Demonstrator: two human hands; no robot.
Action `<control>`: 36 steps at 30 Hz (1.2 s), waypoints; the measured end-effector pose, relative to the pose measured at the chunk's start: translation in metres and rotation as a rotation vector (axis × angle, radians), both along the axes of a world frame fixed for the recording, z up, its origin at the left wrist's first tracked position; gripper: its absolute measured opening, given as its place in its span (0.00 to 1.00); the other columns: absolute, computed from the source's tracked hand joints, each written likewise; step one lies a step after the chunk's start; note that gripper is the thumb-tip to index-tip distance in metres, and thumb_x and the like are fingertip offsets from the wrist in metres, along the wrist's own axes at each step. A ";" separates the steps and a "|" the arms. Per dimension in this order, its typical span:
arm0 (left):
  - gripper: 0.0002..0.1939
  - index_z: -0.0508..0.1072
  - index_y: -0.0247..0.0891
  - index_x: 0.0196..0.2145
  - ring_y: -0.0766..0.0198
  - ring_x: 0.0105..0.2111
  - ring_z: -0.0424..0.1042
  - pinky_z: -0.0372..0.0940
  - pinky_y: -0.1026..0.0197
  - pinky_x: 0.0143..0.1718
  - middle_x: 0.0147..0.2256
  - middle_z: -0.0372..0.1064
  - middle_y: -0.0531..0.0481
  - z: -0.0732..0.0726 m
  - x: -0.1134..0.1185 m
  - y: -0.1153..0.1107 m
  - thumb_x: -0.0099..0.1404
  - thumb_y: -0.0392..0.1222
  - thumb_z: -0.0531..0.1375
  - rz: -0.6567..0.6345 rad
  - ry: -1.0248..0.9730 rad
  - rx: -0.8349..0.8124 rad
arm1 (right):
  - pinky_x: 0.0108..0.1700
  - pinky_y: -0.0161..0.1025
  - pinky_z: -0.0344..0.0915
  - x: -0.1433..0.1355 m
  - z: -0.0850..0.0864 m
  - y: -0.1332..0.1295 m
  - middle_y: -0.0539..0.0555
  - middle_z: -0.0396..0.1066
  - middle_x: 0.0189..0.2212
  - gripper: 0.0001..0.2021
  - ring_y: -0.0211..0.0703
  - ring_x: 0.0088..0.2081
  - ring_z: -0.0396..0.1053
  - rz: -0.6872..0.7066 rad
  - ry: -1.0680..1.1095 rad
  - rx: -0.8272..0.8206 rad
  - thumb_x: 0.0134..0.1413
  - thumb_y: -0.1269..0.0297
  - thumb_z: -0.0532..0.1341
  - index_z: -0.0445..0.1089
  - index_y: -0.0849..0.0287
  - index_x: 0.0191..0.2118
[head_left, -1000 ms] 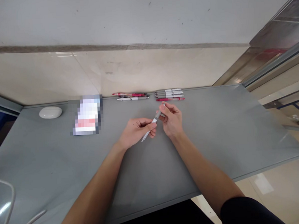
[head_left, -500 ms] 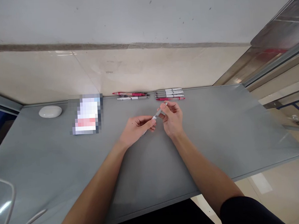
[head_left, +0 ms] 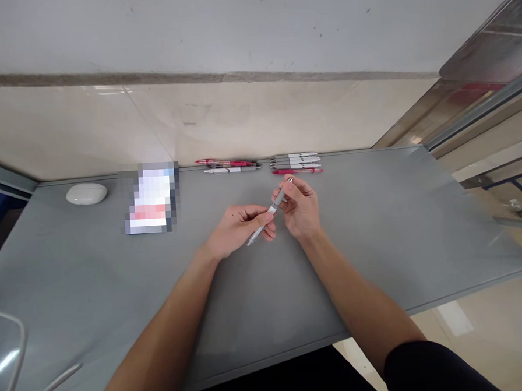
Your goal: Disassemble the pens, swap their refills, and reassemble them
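Note:
A white pen with a grey grip (head_left: 280,198) slants between my two hands above the table. My left hand (head_left: 245,224) pinches its white barrel between thumb and fingers, and the clicker end pokes out at the lower left. Closer to the tip, my right hand (head_left: 302,208) holds the grey grip, its thumb by the metal point. Just beyond my right hand lies a red pen (head_left: 301,171), with several white and grey pens (head_left: 295,160) lined up behind it. To their left rest a white pen (head_left: 224,170) and red pens (head_left: 224,162).
On the grey table (head_left: 376,230), a phone (head_left: 151,198), blurred out, lies at the left beside a white rounded case (head_left: 86,193). A white cable (head_left: 21,342) curves at the lower left. The tiled wall (head_left: 257,114) bounds the table's back edge.
My left thumb and the pen have shifted slightly, and more of the pen's clicker end shows below my left hand. The other pens stay where they were.

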State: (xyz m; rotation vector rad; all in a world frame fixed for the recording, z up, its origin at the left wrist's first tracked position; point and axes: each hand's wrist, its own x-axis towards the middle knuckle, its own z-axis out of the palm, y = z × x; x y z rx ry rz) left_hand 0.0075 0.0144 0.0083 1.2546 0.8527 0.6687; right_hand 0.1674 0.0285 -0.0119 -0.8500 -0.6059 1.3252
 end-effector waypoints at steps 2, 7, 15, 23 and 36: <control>0.16 0.76 0.33 0.33 0.64 0.28 0.75 0.71 0.60 0.34 0.29 0.74 0.48 0.001 -0.001 0.000 0.62 0.52 0.62 -0.043 -0.042 -0.071 | 0.30 0.33 0.72 0.000 0.000 -0.001 0.44 0.72 0.28 0.10 0.33 0.27 0.72 0.042 0.035 0.020 0.39 0.61 0.72 0.75 0.51 0.31; 0.17 0.77 0.33 0.35 0.62 0.31 0.75 0.71 0.58 0.38 0.32 0.75 0.46 -0.001 -0.001 0.001 0.62 0.52 0.61 -0.033 -0.035 -0.069 | 0.28 0.32 0.71 -0.001 -0.001 0.000 0.43 0.72 0.27 0.09 0.32 0.26 0.72 0.025 0.037 0.058 0.41 0.63 0.71 0.74 0.52 0.31; 0.14 0.78 0.37 0.37 0.65 0.28 0.73 0.68 0.61 0.36 0.27 0.73 0.51 -0.007 -0.002 0.004 0.59 0.50 0.64 0.079 0.121 0.105 | 0.32 0.35 0.72 -0.003 -0.001 0.002 0.44 0.71 0.29 0.10 0.32 0.26 0.71 -0.069 -0.048 0.057 0.39 0.63 0.72 0.72 0.54 0.29; 0.13 0.75 0.35 0.31 0.67 0.25 0.70 0.66 0.64 0.31 0.26 0.71 0.51 0.000 -0.003 0.003 0.63 0.49 0.61 -0.023 0.061 0.076 | 0.32 0.36 0.72 -0.002 0.001 0.002 0.44 0.72 0.27 0.10 0.33 0.26 0.71 -0.028 -0.054 -0.001 0.38 0.63 0.72 0.75 0.55 0.30; 0.20 0.77 0.33 0.35 0.63 0.27 0.74 0.70 0.59 0.33 0.33 0.75 0.43 -0.003 0.000 0.002 0.64 0.55 0.59 -0.006 0.013 -0.114 | 0.31 0.34 0.72 -0.002 0.002 0.001 0.45 0.73 0.29 0.09 0.34 0.29 0.72 0.011 -0.004 0.028 0.43 0.62 0.70 0.75 0.52 0.34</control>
